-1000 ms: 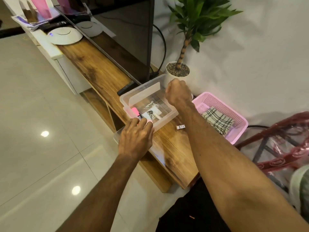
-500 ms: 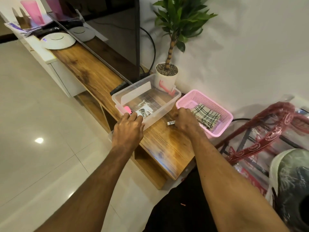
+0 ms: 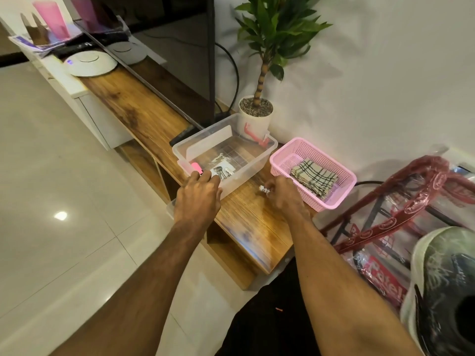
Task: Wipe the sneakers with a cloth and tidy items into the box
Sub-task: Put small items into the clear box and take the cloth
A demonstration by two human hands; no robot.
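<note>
Left grip (image 3: 198, 199): unchanged, fingers curled over near rim of clear box (image 3: 253, 167).
Right grip (image 3: 282, 194): moved off box; now pinches small white cylinder (image 3: 264, 188) at surface (image 3: 244, 217).
Checked cloth (image 3: 313, 177): in pink basket (image 3: 341, 195), beside right grip.

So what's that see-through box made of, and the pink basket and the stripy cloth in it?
The clear rectangular box looks like glossy plastic: its walls are see-through. The pink mesh basket looks like moulded plastic, with even little holes. The folded checked cloth inside seems woven fabric, soft and matte, maybe cotton.
</note>
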